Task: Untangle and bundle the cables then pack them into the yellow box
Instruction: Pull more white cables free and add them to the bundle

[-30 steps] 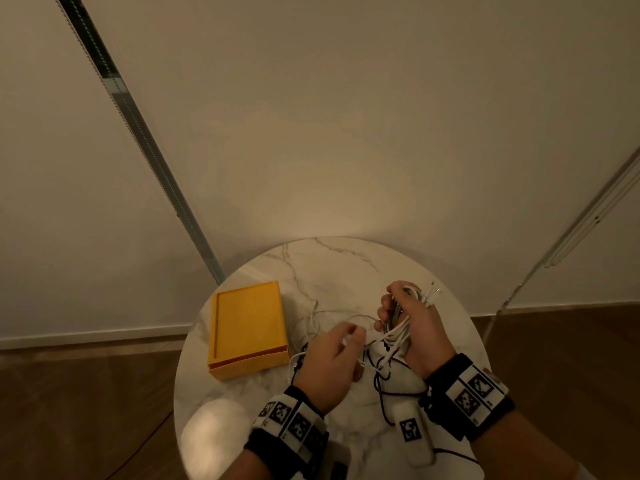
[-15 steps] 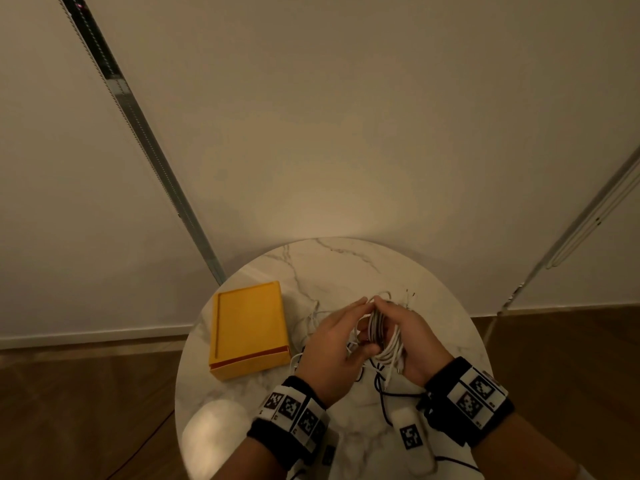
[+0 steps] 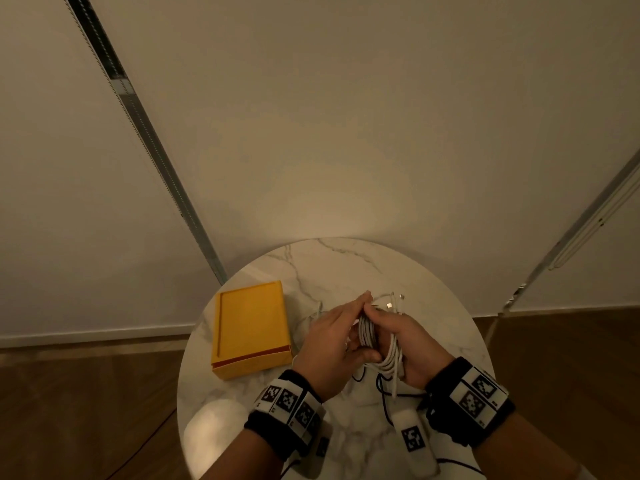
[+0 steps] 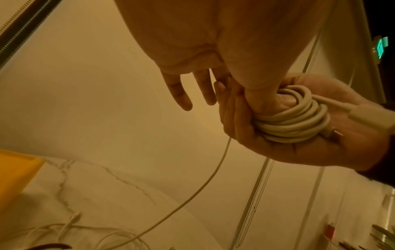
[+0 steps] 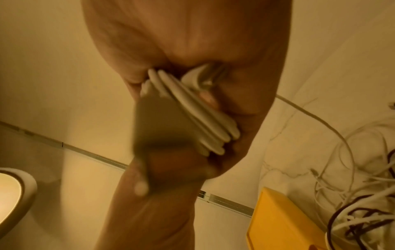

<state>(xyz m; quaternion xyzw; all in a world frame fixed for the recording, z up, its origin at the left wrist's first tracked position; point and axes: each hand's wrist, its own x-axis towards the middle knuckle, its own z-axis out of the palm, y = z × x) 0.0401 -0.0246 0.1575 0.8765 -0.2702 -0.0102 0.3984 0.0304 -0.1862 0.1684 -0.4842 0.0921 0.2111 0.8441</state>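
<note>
White cable coil, upright in my right hand, fingers curled round it, left hand flat against it, closed yellow cardboard box lying leftward on marble counter.

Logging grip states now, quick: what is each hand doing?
Left hand: fingers straight, thumb pressing the white cable coil.
Right hand: curled round that coil, holding it.
</note>
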